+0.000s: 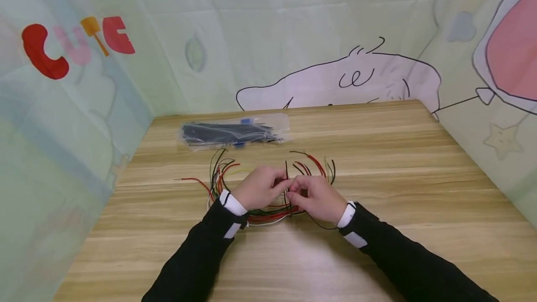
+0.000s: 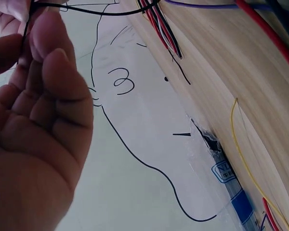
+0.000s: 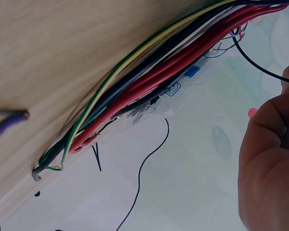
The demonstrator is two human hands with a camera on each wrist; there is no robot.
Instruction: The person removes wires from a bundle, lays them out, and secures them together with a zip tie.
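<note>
Both hands meet above a curved bundle of coloured wires (image 1: 268, 219), lying across the tabletop. With thumb and fingers the left hand (image 1: 261, 186) pinches a thin black cable tie (image 1: 286, 168), whose end sticks up past the fingertips. Close against it, the right hand (image 1: 320, 198) pinches the same tie, its fingers curled. From the fingers the cable tie (image 2: 101, 12) runs to the bundle in the left wrist view. The right wrist view shows the tie (image 3: 260, 67) stretching from the wires (image 3: 154, 72) to the fingertips, which are partly cut off.
A clear plastic bag (image 1: 226, 133) full of black cable ties lies behind the wires. Loose wire ends fan out on both sides, including a red one (image 1: 195, 179) at left. Printed cloth walls (image 1: 268, 36) border the wooden table (image 1: 377, 143) at the back and sides.
</note>
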